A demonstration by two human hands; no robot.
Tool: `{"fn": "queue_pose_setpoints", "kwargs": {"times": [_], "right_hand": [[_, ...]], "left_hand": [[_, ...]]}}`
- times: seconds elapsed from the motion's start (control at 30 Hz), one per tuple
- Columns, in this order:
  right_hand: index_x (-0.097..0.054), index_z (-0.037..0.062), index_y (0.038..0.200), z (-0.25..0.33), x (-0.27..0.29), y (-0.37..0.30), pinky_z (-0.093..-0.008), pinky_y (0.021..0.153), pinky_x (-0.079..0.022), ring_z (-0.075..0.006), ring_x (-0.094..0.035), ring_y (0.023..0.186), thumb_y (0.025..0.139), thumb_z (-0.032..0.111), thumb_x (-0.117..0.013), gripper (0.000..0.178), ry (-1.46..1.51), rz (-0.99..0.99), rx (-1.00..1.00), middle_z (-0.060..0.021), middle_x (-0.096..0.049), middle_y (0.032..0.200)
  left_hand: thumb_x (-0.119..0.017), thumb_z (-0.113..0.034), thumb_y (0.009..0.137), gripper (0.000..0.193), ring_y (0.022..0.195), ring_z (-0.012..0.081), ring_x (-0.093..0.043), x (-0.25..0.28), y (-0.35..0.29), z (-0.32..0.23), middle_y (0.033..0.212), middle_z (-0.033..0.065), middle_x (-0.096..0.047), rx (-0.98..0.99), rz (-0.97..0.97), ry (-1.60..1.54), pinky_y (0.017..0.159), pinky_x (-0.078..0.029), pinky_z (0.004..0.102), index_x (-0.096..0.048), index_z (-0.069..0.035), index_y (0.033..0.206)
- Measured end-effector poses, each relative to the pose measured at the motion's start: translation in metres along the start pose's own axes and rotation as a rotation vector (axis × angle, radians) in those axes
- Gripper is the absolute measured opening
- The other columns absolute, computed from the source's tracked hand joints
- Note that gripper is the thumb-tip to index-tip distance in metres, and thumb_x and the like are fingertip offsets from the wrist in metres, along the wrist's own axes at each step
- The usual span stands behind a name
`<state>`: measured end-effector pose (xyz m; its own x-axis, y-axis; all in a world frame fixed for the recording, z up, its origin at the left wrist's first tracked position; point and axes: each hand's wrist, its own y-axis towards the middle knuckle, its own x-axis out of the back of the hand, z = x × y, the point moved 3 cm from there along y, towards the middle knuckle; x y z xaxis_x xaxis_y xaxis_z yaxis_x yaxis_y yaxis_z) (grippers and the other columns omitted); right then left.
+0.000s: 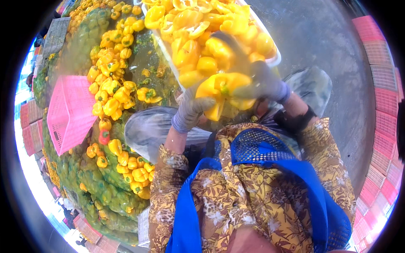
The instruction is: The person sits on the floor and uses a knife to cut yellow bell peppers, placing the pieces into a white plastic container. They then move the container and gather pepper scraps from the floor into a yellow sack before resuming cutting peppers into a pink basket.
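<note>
A large yellow bell pepper (217, 86) with a green stem end is held above my lap, in front of the crate. My left hand (190, 110), in a grey glove, is closed round the pepper's left side. On the pepper's other side is my right hand (268, 82), also gloved in grey and smeared by motion. Its fingers overlap the pepper's right edge; whether they grip anything does not show. Just beyond both hands, a white crate (276, 59) is heaped with yellow peppers (206, 65), several of them cut open.
Loose yellow peppers (112, 105) lie in a band to my left, beside a tilted pink plastic basket (69, 114). Filled green net sacks (84, 185) are piled there too. Stacks of pink and red crates (384, 122) line the far right, across the grey floor (346, 126).
</note>
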<state>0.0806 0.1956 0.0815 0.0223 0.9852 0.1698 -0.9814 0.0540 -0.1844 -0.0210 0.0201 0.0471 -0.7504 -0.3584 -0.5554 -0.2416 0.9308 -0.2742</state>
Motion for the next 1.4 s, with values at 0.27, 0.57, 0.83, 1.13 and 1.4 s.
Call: {"fn": "queue_pose_setpoints", "kwargs": {"times": [0.27,0.57,0.83,1.13,1.4], "right_hand": [[-0.045,-0.0025,0.125,-0.031,-0.009,-0.005,-0.0345,0.092,-0.047,-0.0239,-0.06,0.102,0.073,0.019,-0.067,0.061,1.15,0.0,-0.05,-0.0141,-0.058,0.115],[-0.05,-0.0047,0.118,-0.019,0.035,-0.021,-0.031,0.084,-0.049,-0.0203,-0.061,0.095,0.079,0.028,-0.065,0.053,0.916,-0.434,0.012,-0.0136,-0.06,0.107],[-0.06,-0.0022,0.095,-0.01,0.039,-0.02,-0.0232,0.044,-0.046,-0.0153,-0.057,0.048,0.081,0.036,-0.063,0.041,0.642,-0.548,-0.003,-0.0093,-0.062,0.07],[-0.048,0.005,0.127,0.02,0.009,0.007,-0.0283,0.072,-0.05,-0.0147,-0.059,0.086,0.074,0.031,-0.076,0.065,-0.15,-0.486,0.09,-0.0068,-0.059,0.103],[-0.056,0.007,0.114,0.054,0.022,0.0,-0.0351,0.067,-0.05,-0.0308,-0.061,0.08,0.074,0.031,-0.072,0.049,-0.831,-0.311,0.356,-0.0128,-0.059,0.094]], "left_hand": [[-0.063,-0.021,0.066,0.06,0.098,0.0297,-0.059,0.016,0.001,0.012,0.111,0.0189,-0.057,-0.182,-0.163,-0.43,0.086,-0.049,0.0407,-0.047,0.004,0.119],[-0.069,-0.03,0.075,0.071,0.12,0.0297,-0.044,0.015,0.06,-0.051,0.131,0.0107,-0.045,-0.545,-0.622,1.715,0.1,-0.036,0.0426,-0.037,-0.01,0.135],[-0.069,-0.041,0.076,0.086,0.131,0.0287,-0.032,-0.028,0.054,-0.055,0.145,0.0148,-0.028,-0.67,-0.373,1.397,0.104,-0.03,0.0437,-0.024,-0.01,0.143],[-0.06,-0.022,0.086,0.05,0.108,0.0236,-0.055,-0.048,0.038,-0.029,0.116,0.009,-0.055,-0.357,-0.244,-0.334,0.091,-0.049,0.0386,-0.043,-0.007,0.13],[-0.067,-0.009,0.077,0.076,0.115,0.025,-0.047,-0.033,0.034,-0.034,0.126,0.0177,-0.047,-0.484,-0.189,0.691,0.095,-0.041,0.033,-0.027,-0.002,0.141]]}}
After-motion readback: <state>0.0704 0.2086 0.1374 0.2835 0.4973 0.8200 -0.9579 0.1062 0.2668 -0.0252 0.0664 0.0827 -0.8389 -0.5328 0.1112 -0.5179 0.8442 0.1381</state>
